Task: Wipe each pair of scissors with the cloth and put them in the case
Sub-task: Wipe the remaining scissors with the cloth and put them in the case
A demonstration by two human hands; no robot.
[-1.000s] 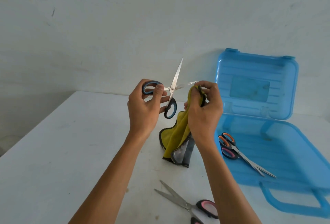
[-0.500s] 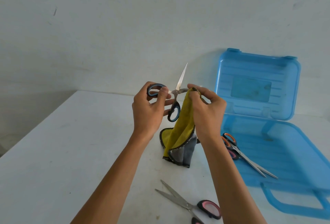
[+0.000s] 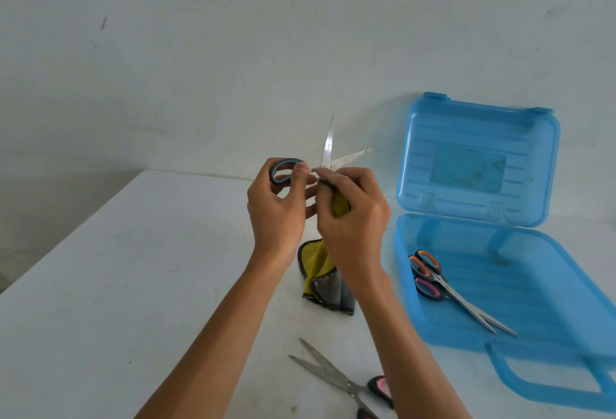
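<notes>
Your left hand holds the blue-handled scissors up over the middle of the counter. Its grip is curled round the handle, thumb and fingers pinching one blue loop. The other loop, which showed half a second ago, is now hidden behind your hands.

Your right hand has slid from out along the blade in to the pivot and now touches your left hand. Its grip pinches the yellow and grey cloth against the metal there. The blade it covered earlier is now bare and points to 2 o'clock; the other still points to 12 o'clock. The cloth hangs from your right hand as before, its lower end bunched on the counter at 6 o'clock from your hands.

The blue case lies open at 3 o'clock from your hands, unmoved, its lid standing up against the wall. The orange-and-pink-handled scissors lie shut in the left part of its tray, tips toward 5 o'clock.

The pink-handled scissors stay on the counter at 6 o'clock, blades spread toward 10 o'clock, handles partly behind your right forearm.
</notes>
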